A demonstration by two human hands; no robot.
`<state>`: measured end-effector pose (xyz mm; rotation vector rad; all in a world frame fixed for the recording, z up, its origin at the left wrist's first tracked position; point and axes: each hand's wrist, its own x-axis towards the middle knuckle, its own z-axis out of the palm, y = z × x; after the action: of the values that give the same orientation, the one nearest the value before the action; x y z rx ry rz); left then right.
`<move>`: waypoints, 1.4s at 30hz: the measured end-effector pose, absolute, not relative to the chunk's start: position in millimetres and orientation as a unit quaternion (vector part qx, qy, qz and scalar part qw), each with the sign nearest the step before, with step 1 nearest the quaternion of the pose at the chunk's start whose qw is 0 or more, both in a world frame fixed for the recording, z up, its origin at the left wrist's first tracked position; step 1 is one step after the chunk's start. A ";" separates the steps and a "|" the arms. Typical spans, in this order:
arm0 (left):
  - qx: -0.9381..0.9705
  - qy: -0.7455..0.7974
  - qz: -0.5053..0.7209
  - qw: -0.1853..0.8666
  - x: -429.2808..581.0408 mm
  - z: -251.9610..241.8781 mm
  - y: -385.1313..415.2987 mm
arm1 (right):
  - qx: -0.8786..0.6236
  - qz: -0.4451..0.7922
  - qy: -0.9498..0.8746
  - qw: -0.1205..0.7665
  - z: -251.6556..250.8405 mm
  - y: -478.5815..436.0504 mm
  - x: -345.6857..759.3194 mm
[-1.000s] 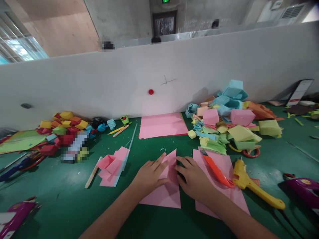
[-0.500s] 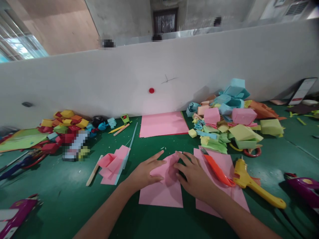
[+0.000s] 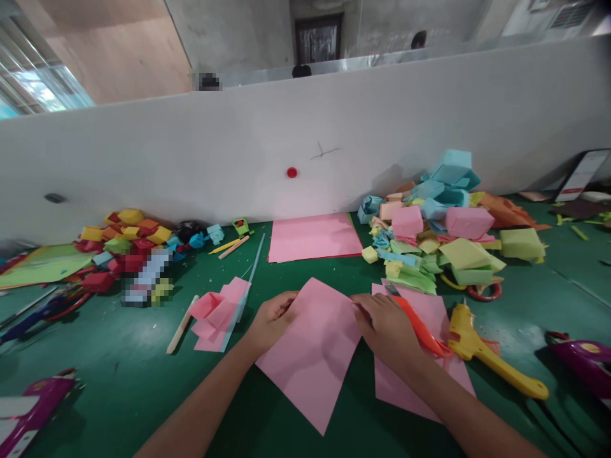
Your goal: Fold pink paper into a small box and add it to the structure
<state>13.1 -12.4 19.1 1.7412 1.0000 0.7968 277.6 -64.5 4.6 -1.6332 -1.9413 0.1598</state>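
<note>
Right hand [image 3: 386, 323] holds paper [image 3: 311, 353] (to its left).

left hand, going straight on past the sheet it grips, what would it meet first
Probably the pink paper stack by the white partition, beyond the held sheet; depth is hard to judge.

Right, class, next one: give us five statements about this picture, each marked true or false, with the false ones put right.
1. The left hand and right hand touch one pink sheet. True.
2. The yellow glue gun lies left of the left hand. False: it lies right of the right hand.
3. The orange cutter lies on a second pink sheet. True.
4. The wooden stick is in the right hand. False: it lies on the green table.
5. A round red thing shows on the white panel. True.
</note>
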 end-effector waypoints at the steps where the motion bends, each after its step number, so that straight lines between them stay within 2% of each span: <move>1: 0.704 0.427 0.306 0.478 13.5 18.4 -11.0 | -0.625 0.061 -0.722 0.292 5.3 -64.2 278.2; 13: 0.679 0.534 0.243 0.441 -7.2 24.5 -0.8 | -0.674 0.022 -0.669 0.314 12.5 -57.7 289.7; 21: 0.648 0.586 0.368 0.318 -7.0 24.8 1.9 | -0.631 0.029 -0.744 0.220 10.0 -67.6 274.3; 27: 0.712 0.547 0.336 0.285 2.7 22.7 -8.7 | -0.591 0.066 -0.789 0.157 14.0 -73.5 267.4; 34: 0.862 0.392 0.284 0.152 6.9 10.7 -13.4 | -0.587 0.069 -0.789 0.168 18.3 -74.3 269.4; 38: 0.931 0.283 0.221 0.066 8.0 4.5 -14.7 | -0.598 0.025 -0.782 0.173 11.5 -73.6 271.4; 42: 0.955 0.247 0.162 0.041 10.1 1.6 -16.3 | -0.618 -0.043 -0.759 0.198 2.5 -73.7 270.1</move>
<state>10.1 -16.3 1.6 2.9235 0.7562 0.4950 270.1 -73.7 2.5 -1.7303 -2.1242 -0.1191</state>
